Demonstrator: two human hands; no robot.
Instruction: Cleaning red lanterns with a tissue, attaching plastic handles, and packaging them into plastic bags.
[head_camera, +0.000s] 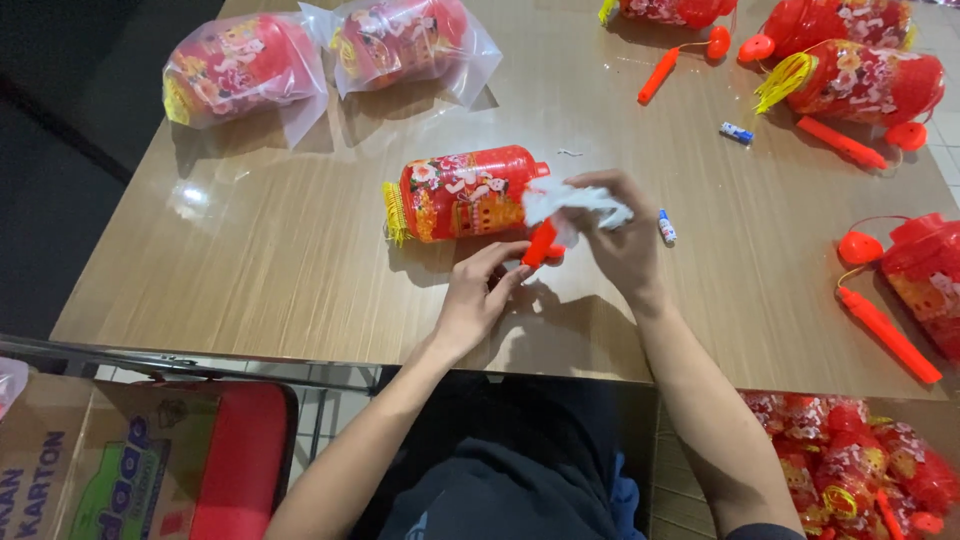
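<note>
between both hands, crinkly white plastic wrap (580, 203)

Both forearms are showing bare, the left hand (478, 295) and right hand (618, 240) wearing nothing (no gloves, rings or watch); dark clothing is covering the lap.

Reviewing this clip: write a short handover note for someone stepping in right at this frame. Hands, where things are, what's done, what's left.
Left hand: fingertips on a small orange stick.
Right hand: gripping crumpled white wrapping at the stick's upper end.
Red lantern: lying on its side on the wooden table, just behind the hands; a small battery lies to its right.
Done: two bagged lanterns sit at the far left.
Left: loose lanterns with orange sticks at the far right, unbagged; more lanterns in a box at lower right.
</note>
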